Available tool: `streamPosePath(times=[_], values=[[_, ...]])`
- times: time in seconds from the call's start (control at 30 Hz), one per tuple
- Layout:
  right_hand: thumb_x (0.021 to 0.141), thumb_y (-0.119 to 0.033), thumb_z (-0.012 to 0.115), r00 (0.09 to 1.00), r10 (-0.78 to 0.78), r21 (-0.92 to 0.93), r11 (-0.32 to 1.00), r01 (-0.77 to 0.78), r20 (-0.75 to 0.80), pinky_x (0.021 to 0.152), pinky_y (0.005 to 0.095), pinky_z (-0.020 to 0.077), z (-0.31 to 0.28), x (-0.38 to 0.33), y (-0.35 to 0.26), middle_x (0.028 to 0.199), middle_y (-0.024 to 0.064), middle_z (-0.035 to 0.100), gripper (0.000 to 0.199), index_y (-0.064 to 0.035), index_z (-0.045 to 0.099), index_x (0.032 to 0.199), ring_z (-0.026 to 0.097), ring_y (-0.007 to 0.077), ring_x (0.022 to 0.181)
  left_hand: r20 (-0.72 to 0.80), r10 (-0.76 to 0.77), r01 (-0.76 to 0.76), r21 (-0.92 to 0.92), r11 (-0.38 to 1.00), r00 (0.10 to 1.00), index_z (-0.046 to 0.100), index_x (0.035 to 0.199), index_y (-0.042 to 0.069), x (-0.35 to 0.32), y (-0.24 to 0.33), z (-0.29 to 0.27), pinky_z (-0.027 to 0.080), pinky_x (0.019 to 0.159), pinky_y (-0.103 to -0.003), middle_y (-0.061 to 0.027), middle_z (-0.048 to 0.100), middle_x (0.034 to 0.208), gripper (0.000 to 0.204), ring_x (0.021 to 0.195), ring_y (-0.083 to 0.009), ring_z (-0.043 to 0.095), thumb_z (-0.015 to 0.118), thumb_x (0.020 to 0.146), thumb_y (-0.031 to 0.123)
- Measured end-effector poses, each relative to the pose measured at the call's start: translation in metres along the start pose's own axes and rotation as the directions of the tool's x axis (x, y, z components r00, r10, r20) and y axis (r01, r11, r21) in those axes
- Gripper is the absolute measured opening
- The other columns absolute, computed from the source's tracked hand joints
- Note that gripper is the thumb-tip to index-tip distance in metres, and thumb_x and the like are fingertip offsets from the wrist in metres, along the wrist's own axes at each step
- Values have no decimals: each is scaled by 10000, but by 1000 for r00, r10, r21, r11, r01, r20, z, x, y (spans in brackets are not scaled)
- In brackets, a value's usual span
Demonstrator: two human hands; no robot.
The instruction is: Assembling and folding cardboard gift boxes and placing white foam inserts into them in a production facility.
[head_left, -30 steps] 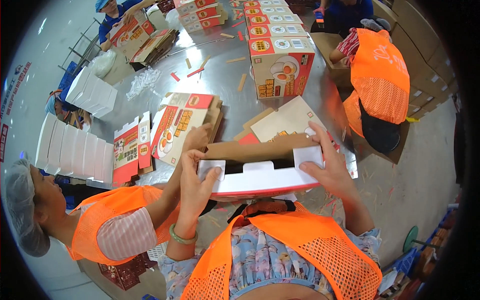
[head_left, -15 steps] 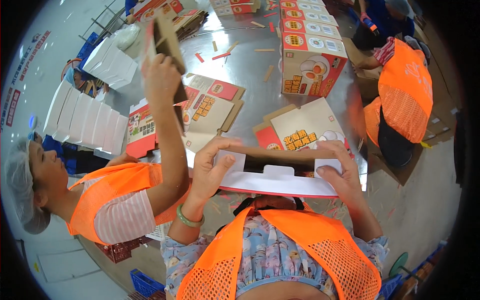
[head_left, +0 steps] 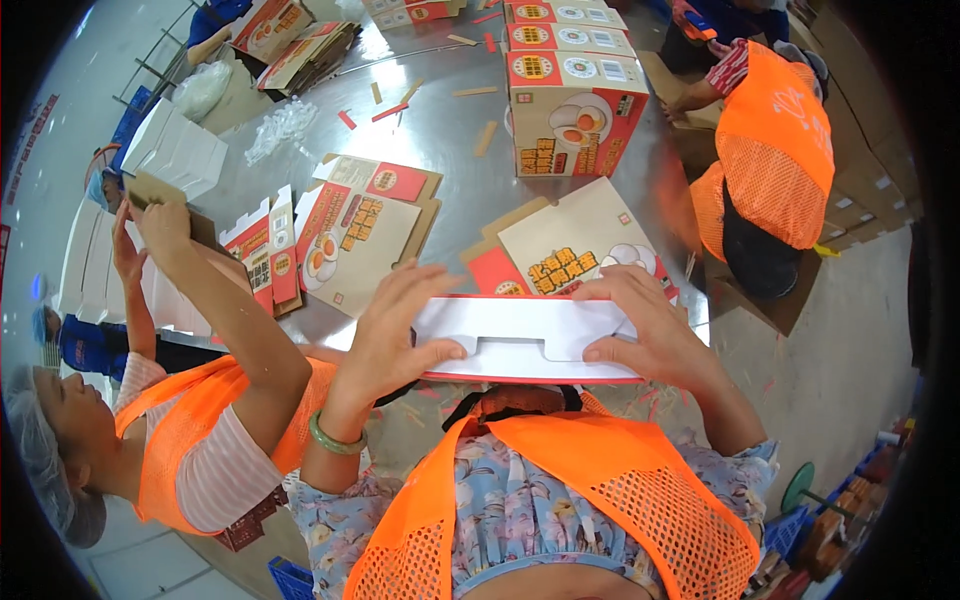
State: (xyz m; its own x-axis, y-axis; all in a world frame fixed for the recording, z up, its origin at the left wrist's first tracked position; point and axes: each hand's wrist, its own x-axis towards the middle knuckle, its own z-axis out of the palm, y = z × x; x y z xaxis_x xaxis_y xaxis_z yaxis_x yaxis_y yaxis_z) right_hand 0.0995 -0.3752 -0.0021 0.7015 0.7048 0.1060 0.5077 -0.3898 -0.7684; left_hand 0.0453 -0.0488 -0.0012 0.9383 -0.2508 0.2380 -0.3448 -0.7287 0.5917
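Close to my body I hold a cardboard carton (head_left: 510, 362) with white inner faces and a red edge. My left hand (head_left: 392, 335) grips its left end, thumb on the white lower flap and fingers partly blurred over the far side. My right hand (head_left: 648, 335) clasps the right end, its thumb pressing the white flap near a cut-out. Two white panels nearly meet over the opening, leaving a narrow notch between them. The carton's inside is hidden. Just beyond lies a flat, printed beige-and-red carton (head_left: 565, 245) on the metal table (head_left: 455, 130).
A row of made-up cartons (head_left: 575, 120) stands at the far right of the table. More flat cartons (head_left: 365, 230) lie left, with cardboard scraps (head_left: 485, 138) scattered beyond. At left, a co-worker in an orange vest (head_left: 235, 440) handles cardboard; another orange-vested person (head_left: 775, 150) bends at right.
White panels now cover the carton opening that was showing, and its small side flaps are out of sight. The co-worker's raised cardboard has moved left and down. My view has shifted slightly right.
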Motion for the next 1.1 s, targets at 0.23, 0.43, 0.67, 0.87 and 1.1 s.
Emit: streamPosePath(times=[0.23,0.43,0.67,0.87,1.1], values=[[809,-170,715,995,72,-350,936,-45,64,940,448,406,9,12,-8,1151,119,574,542,-91,574,1326,515,323,1091,295,-342,319,125,940,892,596,1339,115,7,28,-3,423,1045,-447,-143,587,1318,614,1226,-353,514,790,793,320],[823,-290,756,988,-95,-377,917,134,121,1089,585,299,5,17,10,1278,132,557,709,-102,503,1458,505,352,1177,129,-121,97,182,979,984,647,1243,112,0,5,5,482,987,-438,-118,605,1261,449,1216,-362,523,755,835,264],[753,-457,805,947,-137,-400,882,251,291,1128,624,235,-4,-9,-18,1406,255,443,942,-104,406,1529,425,454,1276,-87,-136,145,99,984,987,725,1009,38,13,6,7,536,899,-355,-111,716,1023,153,959,-281,689,613,939,116],[722,-249,822,990,26,-331,943,22,138,1125,539,305,-14,3,3,1405,262,437,837,-62,484,1464,439,447,1278,-673,-261,-67,-421,905,692,642,1212,24,4,-36,19,481,992,-332,-129,658,1181,256,1135,-226,633,523,1001,108],[892,-218,689,942,320,867,438,-238,97,1072,388,447,-21,56,108,1364,124,599,593,16,518,1408,588,215,1233,-313,-754,8,-922,388,577,266,1553,97,-60,-70,75,323,1165,-448,-109,369,1561,698,1446,-271,362,422,1047,551]])
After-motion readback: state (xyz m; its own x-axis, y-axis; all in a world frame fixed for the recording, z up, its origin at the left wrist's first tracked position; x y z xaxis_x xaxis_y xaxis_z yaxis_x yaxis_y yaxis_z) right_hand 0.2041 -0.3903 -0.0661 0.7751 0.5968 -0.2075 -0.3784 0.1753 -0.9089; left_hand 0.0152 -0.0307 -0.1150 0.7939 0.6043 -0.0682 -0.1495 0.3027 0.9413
